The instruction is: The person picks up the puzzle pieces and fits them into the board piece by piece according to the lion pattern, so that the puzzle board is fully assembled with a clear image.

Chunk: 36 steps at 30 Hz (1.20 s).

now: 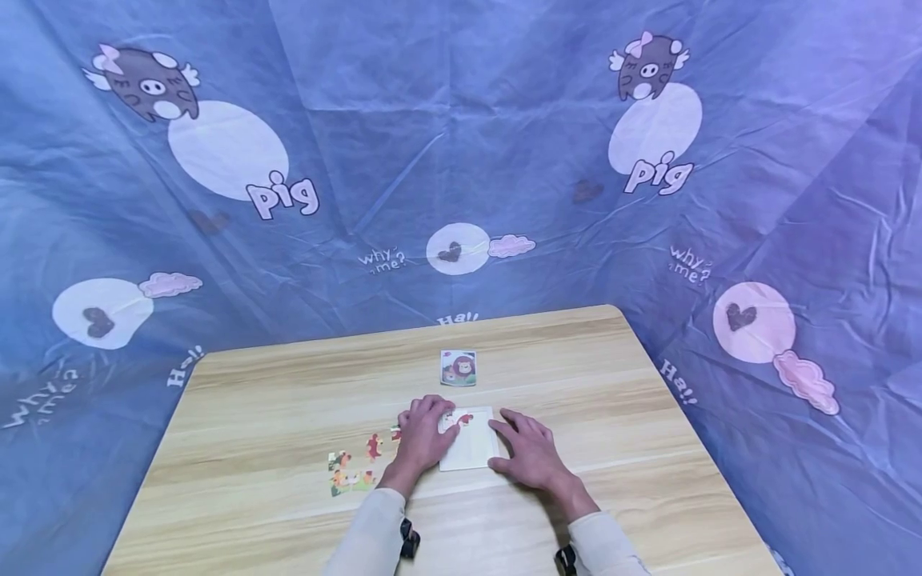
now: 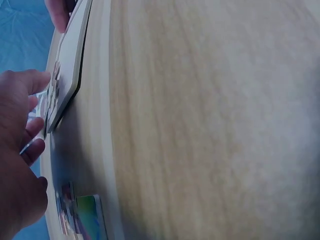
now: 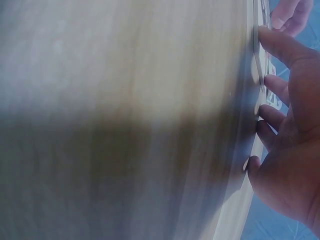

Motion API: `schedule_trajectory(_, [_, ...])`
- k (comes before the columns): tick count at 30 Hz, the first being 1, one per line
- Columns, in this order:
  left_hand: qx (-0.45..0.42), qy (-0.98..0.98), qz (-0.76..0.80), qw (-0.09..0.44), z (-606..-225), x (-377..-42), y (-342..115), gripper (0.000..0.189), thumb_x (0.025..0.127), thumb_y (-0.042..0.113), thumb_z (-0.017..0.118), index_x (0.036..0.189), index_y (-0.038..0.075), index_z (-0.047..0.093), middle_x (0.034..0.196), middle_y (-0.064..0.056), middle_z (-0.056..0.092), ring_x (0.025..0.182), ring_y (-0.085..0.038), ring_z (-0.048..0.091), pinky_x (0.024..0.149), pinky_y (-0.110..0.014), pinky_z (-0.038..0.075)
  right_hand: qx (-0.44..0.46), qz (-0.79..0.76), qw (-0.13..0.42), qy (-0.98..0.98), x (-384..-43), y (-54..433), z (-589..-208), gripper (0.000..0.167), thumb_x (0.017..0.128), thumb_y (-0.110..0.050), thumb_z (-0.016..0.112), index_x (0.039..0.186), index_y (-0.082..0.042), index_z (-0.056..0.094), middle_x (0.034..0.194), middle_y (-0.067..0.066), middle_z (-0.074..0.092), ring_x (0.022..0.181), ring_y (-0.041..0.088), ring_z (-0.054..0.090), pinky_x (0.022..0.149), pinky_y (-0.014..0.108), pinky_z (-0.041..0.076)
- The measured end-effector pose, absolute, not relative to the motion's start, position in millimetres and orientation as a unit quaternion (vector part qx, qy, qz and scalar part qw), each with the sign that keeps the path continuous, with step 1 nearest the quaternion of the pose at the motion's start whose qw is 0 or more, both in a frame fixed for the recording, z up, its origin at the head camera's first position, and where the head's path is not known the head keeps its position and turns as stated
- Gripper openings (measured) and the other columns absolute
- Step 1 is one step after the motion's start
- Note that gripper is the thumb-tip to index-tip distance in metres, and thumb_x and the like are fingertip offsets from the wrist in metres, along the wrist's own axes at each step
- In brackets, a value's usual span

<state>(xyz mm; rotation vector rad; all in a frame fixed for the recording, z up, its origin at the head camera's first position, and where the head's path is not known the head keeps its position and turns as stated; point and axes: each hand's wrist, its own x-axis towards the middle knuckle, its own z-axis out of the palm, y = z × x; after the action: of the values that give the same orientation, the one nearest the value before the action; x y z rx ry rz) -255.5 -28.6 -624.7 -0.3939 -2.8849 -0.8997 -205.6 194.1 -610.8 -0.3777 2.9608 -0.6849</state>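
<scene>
Puzzle board (image 1: 464, 450), where is it?
— On the table (image 1: 576, 360), between my hands.
— Your fingers?
— My left hand (image 1: 423, 436) rests relaxed beside the placed pieces (image 1: 463, 419); my right hand (image 1: 531, 452) is loose at the right edge. Scattered pieces (image 1: 373, 446) lie to my left.

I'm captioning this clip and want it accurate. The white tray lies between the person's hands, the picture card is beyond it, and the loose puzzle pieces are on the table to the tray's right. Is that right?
Not quite: the loose puzzle pieces are to the left of the white tray, as the head view shows. The rest holds.
</scene>
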Motion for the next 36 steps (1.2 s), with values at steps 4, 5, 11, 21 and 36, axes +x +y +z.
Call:
schedule_trajectory(4, [-0.131,-0.952,-0.273,0.046,-626,-256,-29,0.031,0.083,0.038,0.070,0.110,0.023,0.069,0.123,0.001,0.059,0.112,-0.022,0.049,0.091,-0.049,0.032,-0.124,-0.219,0.043,0.967,-206,194,-613,0.070,0.078,-0.050,0.071,0.140,-0.023,0.051,0.152,0.008,0.039,0.139,0.031,0.036,0.107,0.056,0.027])
schedule_trajectory(5, [-0.131,-0.953,-0.269,0.047,-627,-256,-28,0.030,0.083,0.038,0.070,0.109,0.023,0.069,0.123,0.001,0.059,0.112,-0.022,0.049,0.091,-0.049,0.032,-0.123,-0.220,0.045,0.967,-206,194,-613,0.070,0.079,-0.050,0.071,0.140,-0.024,0.050,0.152,0.007,0.038,0.139,0.031,0.035,0.107,0.056,0.027])
schedule_trajectory(11, [-0.137,-0.951,-0.271,0.055,-626,-257,-25,0.026,0.083,0.036,0.070,0.105,0.021,0.069,0.124,0.000,0.059,0.112,-0.023,0.049,0.090,-0.050,0.032,-0.127,-0.223,0.042,0.966,-209,194,-611,0.070,0.078,-0.050,0.071,0.140,-0.024,0.051,0.152,0.007,0.038,0.139,0.031,0.036,0.107,0.057,0.027])
schedule_trajectory(21, [-0.140,-0.954,-0.262,0.045,-621,-259,-21,0.023,0.083,0.036,0.070,0.103,0.024,0.069,0.123,0.000,0.058,0.113,-0.023,0.049,0.091,-0.052,0.032,-0.130,-0.217,0.034,0.967,-211,194,-610,0.070,0.078,-0.051,0.071,0.139,-0.023,0.052,0.151,0.008,0.039,0.138,0.031,0.037,0.106,0.056,0.028])
schedule_trajectory(36, [-0.135,-0.958,-0.249,0.039,-628,-259,-15,0.026,0.083,0.040,0.068,0.106,0.026,0.068,0.120,0.003,0.058,0.109,-0.020,0.048,0.090,-0.051,0.032,-0.120,-0.215,0.051,0.968,-208,195,-611,0.071,0.078,-0.051,0.071,0.140,-0.024,0.050,0.152,0.007,0.038,0.139,0.031,0.036,0.107,0.055,0.027])
